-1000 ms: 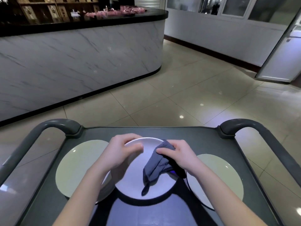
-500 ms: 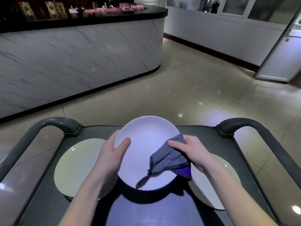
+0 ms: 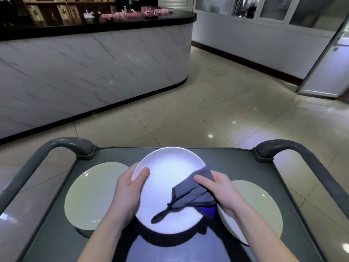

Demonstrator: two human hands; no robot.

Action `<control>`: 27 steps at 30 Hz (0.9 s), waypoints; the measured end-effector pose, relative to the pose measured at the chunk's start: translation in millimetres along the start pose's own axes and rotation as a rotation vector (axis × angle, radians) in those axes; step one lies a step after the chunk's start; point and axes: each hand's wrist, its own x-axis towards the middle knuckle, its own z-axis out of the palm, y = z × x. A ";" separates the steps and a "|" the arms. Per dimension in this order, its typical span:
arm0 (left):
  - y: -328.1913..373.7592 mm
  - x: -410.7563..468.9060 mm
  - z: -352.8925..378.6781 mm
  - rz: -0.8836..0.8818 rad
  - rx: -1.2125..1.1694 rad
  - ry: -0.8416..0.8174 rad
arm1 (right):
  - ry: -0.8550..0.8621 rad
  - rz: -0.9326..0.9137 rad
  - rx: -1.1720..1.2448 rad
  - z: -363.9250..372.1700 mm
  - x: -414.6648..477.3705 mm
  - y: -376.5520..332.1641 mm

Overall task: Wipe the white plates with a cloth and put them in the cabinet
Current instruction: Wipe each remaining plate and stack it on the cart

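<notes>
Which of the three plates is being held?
The middle plate: left hand grips its rim, right hand presses the grey cloth on it. The left plate and right plate lie on the cart.

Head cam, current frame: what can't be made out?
Underside of the held plate: faces away from the camera.
Part of the right plate: behind the right hand and cloth.
Edge of the left plate: behind the left hand.
Pink items on the counter: too small, blurred.
Near end of the cart: cut off by the bottom edge.
</notes>
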 end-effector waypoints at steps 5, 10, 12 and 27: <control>2.6 -1.8 -3.2 -0.016 0.131 -0.135 | -0.035 0.079 -0.011 -6.9 -2.5 13.7; 19.3 16.2 -2.7 0.130 0.469 -0.398 | -0.183 -0.030 -0.389 -4.3 10.2 -9.2; 17.0 21.8 -0.9 0.172 0.570 -0.431 | -0.211 -0.084 -0.501 2.2 13.4 -9.1; -11.9 3.8 -0.3 0.212 0.255 -0.021 | 0.044 0.069 0.122 -1.8 6.1 -1.6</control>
